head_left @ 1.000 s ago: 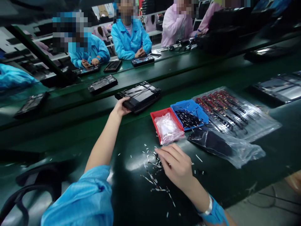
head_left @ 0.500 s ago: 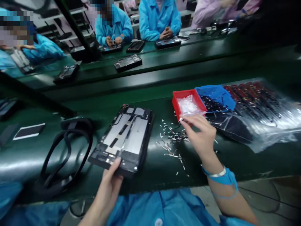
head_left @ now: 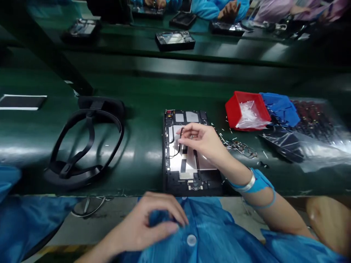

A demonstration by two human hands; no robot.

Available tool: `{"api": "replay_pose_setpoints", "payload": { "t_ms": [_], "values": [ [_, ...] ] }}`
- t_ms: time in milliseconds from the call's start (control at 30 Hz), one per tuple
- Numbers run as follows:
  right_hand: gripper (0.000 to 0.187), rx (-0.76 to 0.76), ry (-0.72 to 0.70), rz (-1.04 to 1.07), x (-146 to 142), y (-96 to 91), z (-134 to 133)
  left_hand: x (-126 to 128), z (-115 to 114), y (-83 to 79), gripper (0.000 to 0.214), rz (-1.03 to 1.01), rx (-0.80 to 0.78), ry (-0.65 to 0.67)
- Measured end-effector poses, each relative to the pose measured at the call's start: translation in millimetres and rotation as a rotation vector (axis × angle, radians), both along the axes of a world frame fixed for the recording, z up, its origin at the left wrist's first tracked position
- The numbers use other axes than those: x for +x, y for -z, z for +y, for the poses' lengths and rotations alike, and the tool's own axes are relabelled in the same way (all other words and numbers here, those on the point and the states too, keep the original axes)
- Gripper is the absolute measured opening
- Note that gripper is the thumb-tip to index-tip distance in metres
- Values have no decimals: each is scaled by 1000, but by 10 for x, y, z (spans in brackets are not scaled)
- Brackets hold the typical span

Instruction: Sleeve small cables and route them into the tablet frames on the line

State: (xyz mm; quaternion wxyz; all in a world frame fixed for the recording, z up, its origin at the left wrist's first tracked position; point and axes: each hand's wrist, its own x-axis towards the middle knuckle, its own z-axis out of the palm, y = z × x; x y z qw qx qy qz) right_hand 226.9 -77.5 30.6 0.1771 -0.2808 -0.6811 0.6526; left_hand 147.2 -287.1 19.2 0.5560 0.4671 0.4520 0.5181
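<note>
An opened tablet-like device [head_left: 175,164] with silvery panels and a black frame lies on the green bench in front of me. My right hand [head_left: 199,138] is over its upper middle, thumb and fingertips pinched on a thin black cable [head_left: 178,149] that loops down to the device's left side. The hand and wrist cover part of the device's right half. Below the bench's front edge, my left hand [head_left: 160,219] hovers before my blue smock, fingers curved, thumb apart, holding nothing.
A red bin [head_left: 233,109] with a bag of small white pieces and a blue bin [head_left: 287,109] of black cables stand at right. Loose cables [head_left: 241,148] lie nearer. A black headband-like frame [head_left: 117,146] sits left. Co-workers sit behind several devices across the bench.
My left hand has let go of the device, which now lies straighter on the bench. My right hand has moved left from beside the red bin onto the device. The view has tilted down.
</note>
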Motion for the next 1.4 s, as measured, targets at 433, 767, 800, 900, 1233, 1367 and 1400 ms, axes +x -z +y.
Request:
{"api": "replay_pose_setpoints", "payload": {
  "t_ms": [433, 767, 800, 900, 1233, 1367, 1400],
  "values": [
    [14, 238, -5, -160, -247, 133, 148, -621, 383, 359, 40, 1348, 337, -314],
    [10, 346, -55, -231, -257, 39, 278, -586, 443, 366, 36, 1297, 327, -326],
    [9, 378, -67, -249, -265, 24, 297, -581, 450, 356, 35, 1302, 322, -331],
    [9, 430, -119, -288, -293, 2, 343, -570, 463, 334, 38, 1309, 341, -336],
    [9, 376, -136, -277, -363, 67, 389, -646, 536, 384, 52, 1362, 359, -193],
    [7, 442, -119, -294, -374, 85, 382, -674, 533, 381, 53, 1356, 350, -167],
    [7, 460, -116, -301, -374, 88, 378, -678, 536, 375, 54, 1337, 346, -160]
  ]
}}
